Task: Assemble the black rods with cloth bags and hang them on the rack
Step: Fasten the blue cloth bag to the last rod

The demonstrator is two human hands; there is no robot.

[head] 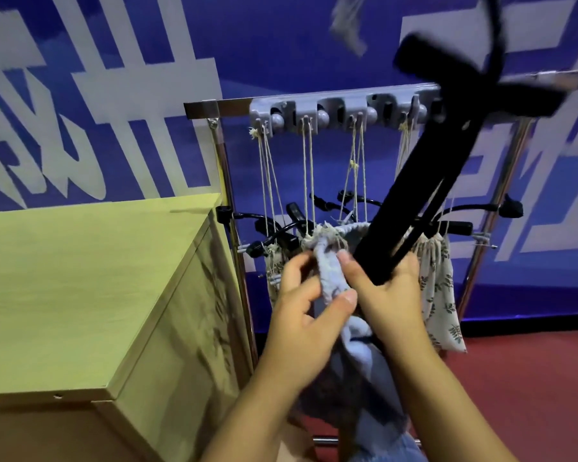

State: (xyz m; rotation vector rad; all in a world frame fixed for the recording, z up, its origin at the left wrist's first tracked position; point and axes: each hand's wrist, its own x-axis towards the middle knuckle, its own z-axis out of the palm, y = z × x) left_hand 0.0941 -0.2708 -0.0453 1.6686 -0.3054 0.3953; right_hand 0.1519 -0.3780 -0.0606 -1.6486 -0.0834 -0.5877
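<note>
A long black rod (424, 191) slants up to the right, its lower end in my right hand (391, 295), which grips it. A light blue-grey cloth bag (334, 285) hangs between both hands. My left hand (301, 315) pinches the bag's gathered top with thumb and fingers. Behind stands the metal rack (221, 108) with a grey hook strip (341, 116). Several leaf-print cloth bags (441, 295) with black rods hang from it on strings.
A light wooden cabinet (80, 295) stands at the left, right beside the rack. A blue wall with white lettering (97, 95) is behind. Red floor (531, 395) lies at the lower right. A blurred grey cloth scrap (347, 21) shows at the top.
</note>
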